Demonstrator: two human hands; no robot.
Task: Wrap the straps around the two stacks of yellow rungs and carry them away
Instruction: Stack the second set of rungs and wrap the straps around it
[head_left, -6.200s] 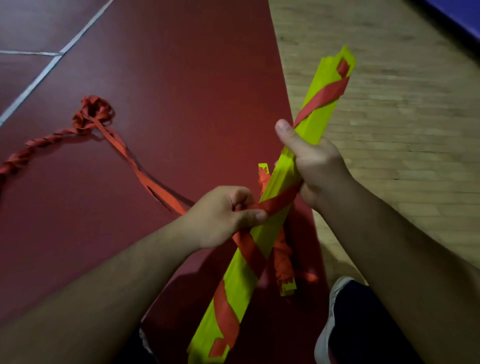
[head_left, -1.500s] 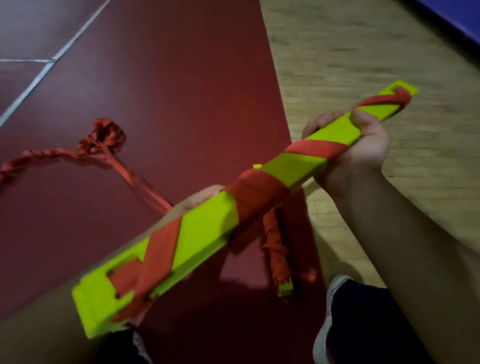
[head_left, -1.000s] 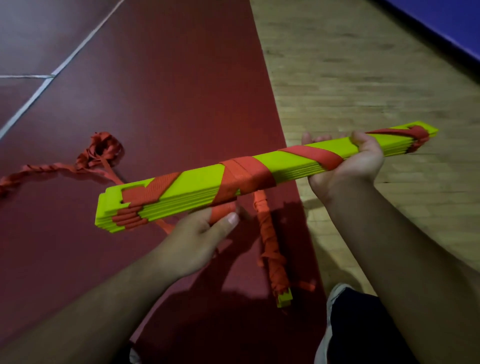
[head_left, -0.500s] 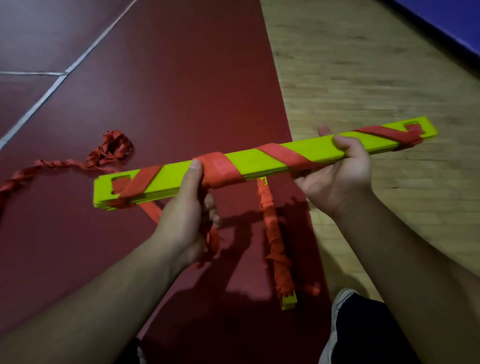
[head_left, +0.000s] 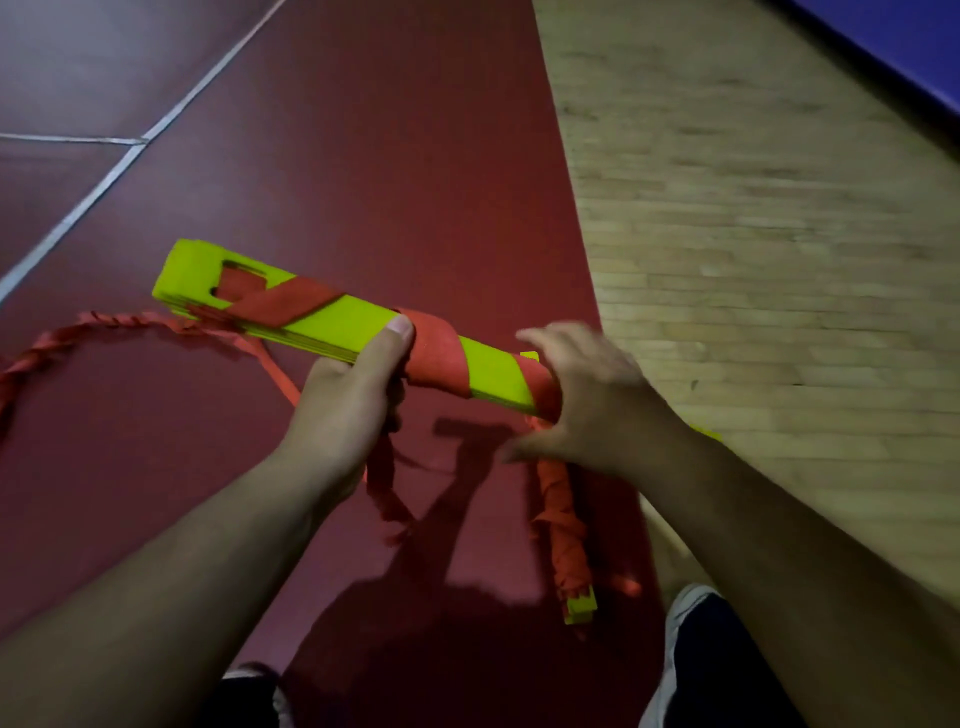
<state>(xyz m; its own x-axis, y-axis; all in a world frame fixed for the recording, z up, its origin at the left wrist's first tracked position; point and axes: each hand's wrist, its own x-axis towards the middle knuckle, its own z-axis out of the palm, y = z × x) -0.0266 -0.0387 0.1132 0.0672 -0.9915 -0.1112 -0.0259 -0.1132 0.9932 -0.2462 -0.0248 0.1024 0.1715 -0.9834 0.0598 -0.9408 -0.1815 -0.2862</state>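
**Finishing the wrap on one stack**

A loose strap (head_left: 57, 340) trails on the floor (head_left: 363, 156) at the left. The left hand (head_left: 343, 415) squeezes the yellow stack (head_left: 353, 325) in the air, thumb on top. The right hand (head_left: 587, 400) is spread wide at its end; touching or not, I can't tell. Another wrapped stack (head_left: 563, 519) lies below. Next, I think: pull the loose strap tight.

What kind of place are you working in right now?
Probably an indoor sports hall: dark red court flooring with painted white lines, pale wooden strip flooring alongside, and a stack of flat yellow plastic rungs that looks like training gear.
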